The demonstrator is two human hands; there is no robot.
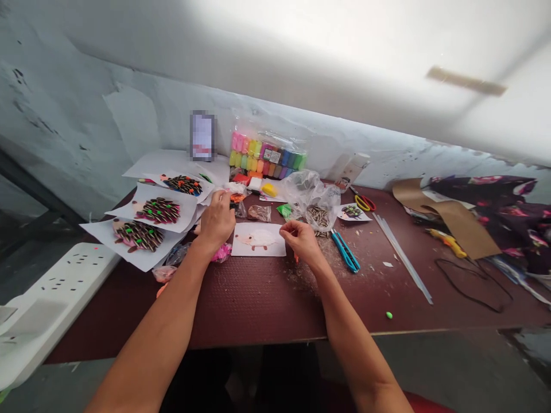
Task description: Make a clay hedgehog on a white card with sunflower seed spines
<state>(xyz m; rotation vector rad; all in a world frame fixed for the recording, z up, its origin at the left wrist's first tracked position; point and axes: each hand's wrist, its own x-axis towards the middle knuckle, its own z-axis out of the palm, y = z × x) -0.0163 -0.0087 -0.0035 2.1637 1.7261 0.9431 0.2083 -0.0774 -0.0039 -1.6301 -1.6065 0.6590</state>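
1. Centrally, the hedgehog card (258, 247) lies flat on the tabletop (267, 304), between the left hand (218, 219) and right hand (302, 241); the right fingers are at its right edge.
2. The right fingers pinch narrowly, the left ones curl near an orange lump (237, 197); what either holds, I cannot tell.
3. Three spiny hedgehogs (158, 211) at left, one smaller at right; one cutter (345, 252).
4. Dark red surface, crumbs (306, 271); patchy pale wall (167, 103) behind.
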